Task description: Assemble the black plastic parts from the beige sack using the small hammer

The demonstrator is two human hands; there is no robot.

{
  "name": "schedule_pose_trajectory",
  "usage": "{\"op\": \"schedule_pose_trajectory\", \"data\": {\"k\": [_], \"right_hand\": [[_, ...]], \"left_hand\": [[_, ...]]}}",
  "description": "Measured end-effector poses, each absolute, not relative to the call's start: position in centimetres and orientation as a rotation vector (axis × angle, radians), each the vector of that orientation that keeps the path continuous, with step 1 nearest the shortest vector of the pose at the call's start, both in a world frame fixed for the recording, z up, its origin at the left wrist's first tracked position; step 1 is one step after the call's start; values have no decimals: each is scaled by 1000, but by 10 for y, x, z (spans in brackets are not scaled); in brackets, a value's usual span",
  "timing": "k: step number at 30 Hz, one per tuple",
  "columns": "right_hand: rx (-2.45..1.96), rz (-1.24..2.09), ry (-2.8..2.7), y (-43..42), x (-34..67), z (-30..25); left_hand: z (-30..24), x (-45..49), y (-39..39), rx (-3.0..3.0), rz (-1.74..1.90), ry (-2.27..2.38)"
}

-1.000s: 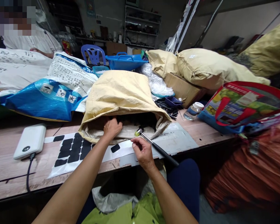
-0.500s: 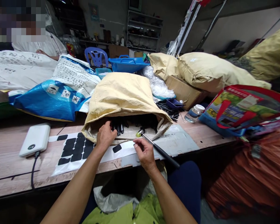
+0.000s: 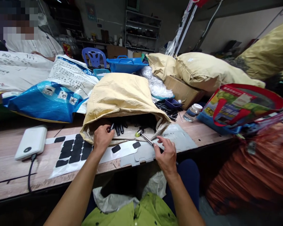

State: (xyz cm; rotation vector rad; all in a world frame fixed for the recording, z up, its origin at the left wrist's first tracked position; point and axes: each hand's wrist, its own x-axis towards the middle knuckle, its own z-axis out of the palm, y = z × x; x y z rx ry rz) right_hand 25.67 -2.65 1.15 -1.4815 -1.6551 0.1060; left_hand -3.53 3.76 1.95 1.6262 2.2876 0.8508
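My left hand [image 3: 103, 137] is at the left of the beige sack's open mouth, fingertips closed on a black pen-shaped piece [image 3: 112, 126]. Several more such black pieces [image 3: 119, 129] lie beside it inside the sack [image 3: 120, 94]. A small hammer [image 3: 146, 138] with a yellow-green tip rests with its head at the sack's mouth. Over its black handle is my right hand [image 3: 166, 153], thumb and fingers apart on either side; the hand hides most of the handle. A white backing sheet with black rounded stickers [image 3: 72, 150] lies left of my left forearm, and two loose stickers show between my hands.
A white power bank [image 3: 30, 142] with a cable lies on the left of the table. Blue-and-white sacks [image 3: 42, 97] are behind it. On the right are a clear jar [image 3: 192, 112], a colourful bag [image 3: 235, 106] and a cardboard box [image 3: 181, 91]. Another person [image 3: 37, 44] is at the far left.
My right hand has moved right, from beside the backing sheet to the hammer handle, uncovering a black sticker. My left hand has drawn back slightly with a black piece at its fingertips.
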Motion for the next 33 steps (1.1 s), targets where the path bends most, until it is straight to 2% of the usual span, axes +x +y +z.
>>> {"op": "schedule_pose_trajectory", "data": {"k": [3,8,16,22,33], "right_hand": [[-1567,96,-1847,-22,268,7],[-1775,-16,-1972,-12,261,2],[-1721,60,-1874,-28,258,10],[-1695,364,-1896,-60,248,16],[-1466,65,-1949,-75,235,16]], "left_hand": [[23,-27,14,1858,1026,2088],[17,2,-13,2084,839,1548],[-2,10,-14,1989,878,1563],[0,13,-13,1934,859,1579],[-2,14,-12,1927,855,1601]]}}
